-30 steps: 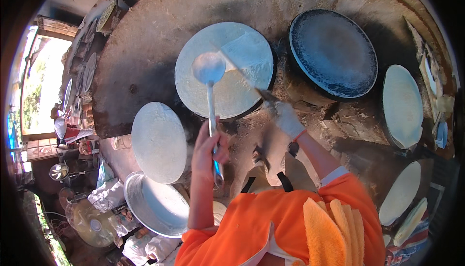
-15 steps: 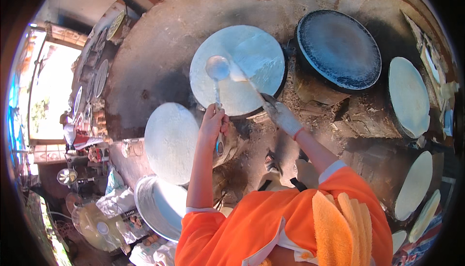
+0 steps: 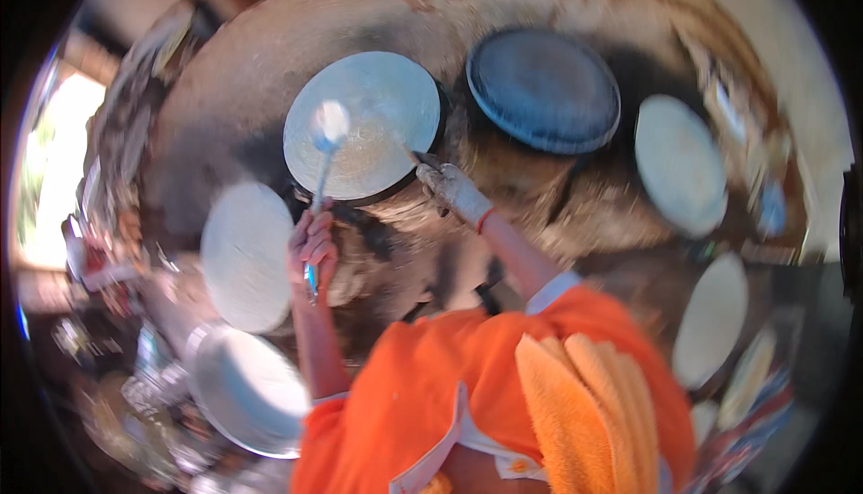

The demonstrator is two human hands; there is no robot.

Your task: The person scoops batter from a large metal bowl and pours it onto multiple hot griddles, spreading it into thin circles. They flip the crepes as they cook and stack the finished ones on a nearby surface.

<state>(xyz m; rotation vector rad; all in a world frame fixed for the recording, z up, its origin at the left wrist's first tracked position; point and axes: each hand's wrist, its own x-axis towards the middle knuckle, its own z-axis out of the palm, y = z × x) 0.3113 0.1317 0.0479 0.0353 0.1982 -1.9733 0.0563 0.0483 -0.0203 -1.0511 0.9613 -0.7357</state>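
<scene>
My left hand (image 3: 315, 247) is bare and closed round the handle of a metal ladle (image 3: 331, 127), whose bowl is over the left part of a round griddle (image 3: 387, 107). A pale, wet-looking layer covers that griddle. My right hand (image 3: 457, 195), in a soiled white glove with a red cuff, is closed at the griddle's near right edge. From its fingers a thin, dark-ended tool (image 3: 419, 160) points toward the pale layer; blur hides the tool's far end and its exact kind.
A dark round griddle (image 3: 544, 89) stands to the right on the clay stove. Pale discs stand at the left (image 3: 247, 256) and right (image 3: 680, 166), with another pale disc (image 3: 710, 321) lower right. A large metal basin (image 3: 207, 377) of white liquid sits lower left.
The view has turned, shifting the whole scene left, and is now blurred. My right hand's tool, which reached across the pale layer, now shows only a short end near the griddle's edge.
</scene>
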